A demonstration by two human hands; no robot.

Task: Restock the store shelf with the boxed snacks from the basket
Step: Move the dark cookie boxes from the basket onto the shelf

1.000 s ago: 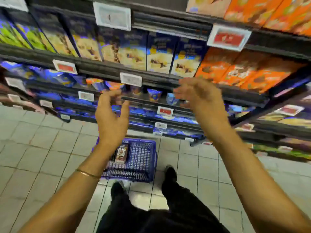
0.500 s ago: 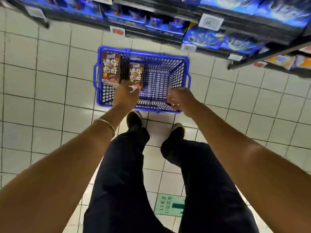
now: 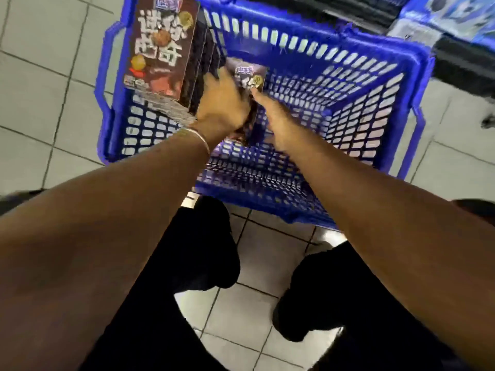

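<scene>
Boxed snacks (image 3: 160, 46) stand upright in a row along the left wall of the blue plastic basket (image 3: 375, 84). They are dark brown cartons with big white Chinese lettering and pictures of cookies on the front. Only the outermost one shows its printed face; the ones packed behind it show just their dark narrow edges.

One separate carton (image 3: 250, 73) of the same kind stands just to the right of that row, nearer the middle of the basket, and both hands are on it. The left hand (image 3: 222, 103) lies over its left side and upper part with the fingers curled round it, hiding much of the print. The right hand (image 3: 278, 124) is against the carton's right edge, with one finger stretched up along the front corner. The other fingers of that hand are blurred and tucked low, so I cannot tell whether they clamp the carton or only rest against it.

A thin gold bangle (image 3: 199, 136) sits on the left wrist. The rest of the basket's slotted floor to the right of the hands is bare.

The basket rests on a pale tiled floor (image 3: 40, 76). The person bends over it, legs in dark trousers (image 3: 201, 250) planted just short of its near rim. At the top right, beyond the basket's far corner, a low dark shelf (image 3: 460, 65) carries blue packets (image 3: 455, 12), too blurred to read.
</scene>
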